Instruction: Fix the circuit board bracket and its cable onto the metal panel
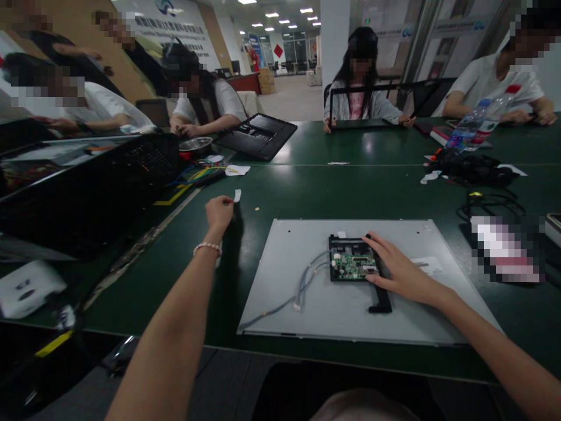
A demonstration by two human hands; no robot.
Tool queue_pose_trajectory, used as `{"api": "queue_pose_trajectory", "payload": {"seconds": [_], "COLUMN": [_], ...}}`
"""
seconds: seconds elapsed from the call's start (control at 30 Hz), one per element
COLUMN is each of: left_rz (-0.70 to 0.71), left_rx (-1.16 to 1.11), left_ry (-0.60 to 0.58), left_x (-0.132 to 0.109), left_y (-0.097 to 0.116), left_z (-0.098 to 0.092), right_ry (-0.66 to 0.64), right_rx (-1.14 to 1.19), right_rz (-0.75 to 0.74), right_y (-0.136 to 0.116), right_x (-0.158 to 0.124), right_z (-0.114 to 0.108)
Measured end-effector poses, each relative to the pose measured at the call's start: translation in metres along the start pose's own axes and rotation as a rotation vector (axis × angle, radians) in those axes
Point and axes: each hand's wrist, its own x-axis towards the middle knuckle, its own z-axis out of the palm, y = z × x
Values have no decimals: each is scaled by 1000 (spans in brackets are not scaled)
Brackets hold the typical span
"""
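Grey sheet metal, the back of a flat display panel [394, 316], lies face down on the green tabletop [307, 187] right in front of the person. Near its middle sits a small green circuit board [353, 264] in a black frame, with a black bracket [380, 298] running down from it toward the near edge. The right hand [401, 270] rests flat over the right side of that board; its fingers [380, 248] are spread and open, pressing or steadying rather than gripping, with the thumb touching the bracket just below the board. A bundle of thin grey cables [302, 286] leaves the board on the side away from those fingers and trails across the panel; one white connector at its end lies loose on the metal, plugged into nothing.

The left hand [219, 211] is stretched out well beyond the panel, its fingers pinched closed on a small white strip [237, 195], which looks like tape or a label, held just above the tabletop. A beaded bracelet [207, 248] circles that wrist.

As a judgement: the board is seated on the panel, but the loose cable end and the strip in the left fingers suggest fixing and connecting are not finished, so the work looks roughly midway.

Around the tabletop other people handle black frames and laptop-like shells [258, 135]; coloured wires [205, 173] lie far past the left fingers, a water bottle [471, 128] far past the right
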Motion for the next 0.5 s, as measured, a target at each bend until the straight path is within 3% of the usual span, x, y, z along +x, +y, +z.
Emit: {"api": "queue_pose_trajectory", "payload": {"seconds": [0.13, 0.23, 0.5], "left_rz": [123, 235, 556], "left_rx": [-41, -53, -29], "left_ry": [-1, -19, -40], "left_x": [-19, -46, -166], "left_y": [8, 26, 91], "left_z": [-4, -16, -67], "right_ry": [3, 6, 20], "right_rx": [-8, -14, -9], "right_rz": [-2, -5, -12], "right_y": [0, 0, 5], "right_x": [-1, -2, -7], "right_z": [-1, -2, 0]}}
